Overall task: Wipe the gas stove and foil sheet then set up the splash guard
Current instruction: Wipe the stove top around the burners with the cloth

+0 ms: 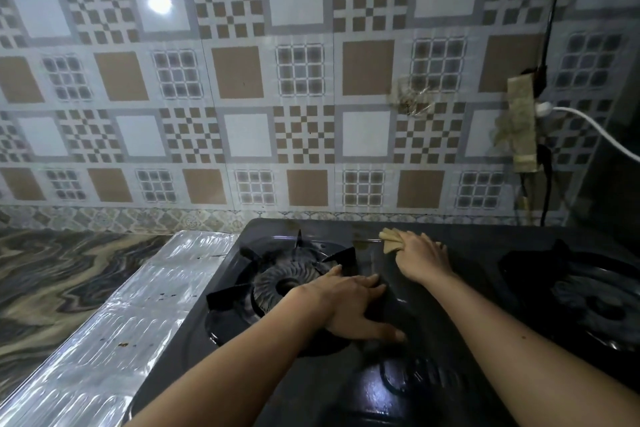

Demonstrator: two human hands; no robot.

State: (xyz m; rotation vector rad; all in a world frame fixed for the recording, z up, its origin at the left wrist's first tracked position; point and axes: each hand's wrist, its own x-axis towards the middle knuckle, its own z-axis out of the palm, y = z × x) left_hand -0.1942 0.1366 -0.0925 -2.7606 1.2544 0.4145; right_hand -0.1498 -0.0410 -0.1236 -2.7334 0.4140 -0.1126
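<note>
Low in the frame, two bare forearms reach up and inward over a black gas stove (433, 350), whose glossy top fills the lower right and catches a pale glare near the bottom centre. The left hand (349, 302) lies flat on the stove top just right of the left burner (284, 282), fingers spread and straight, thumb splayed toward the lower centre — it holds nothing. Beyond it, toward the middle of the frame, the right hand (420, 253) presses down on a tan cloth (391, 241) near the stove's back edge; the cloth's folded corners stick out to the left of the fingers, which lie over it rather than curl round it. A second burner (588, 302) sits dim at the right edge. In the lower left, a crinkled foil sheet (114, 329) runs alongside the stove, touching its left side, with a few dark specks on it — past that lies a marbled countertop (52, 274). Behind everything stands a patterned tiled wall (242, 80); at its right a power strip (521, 125) hangs with a white cable (595, 130) plugged in.
</note>
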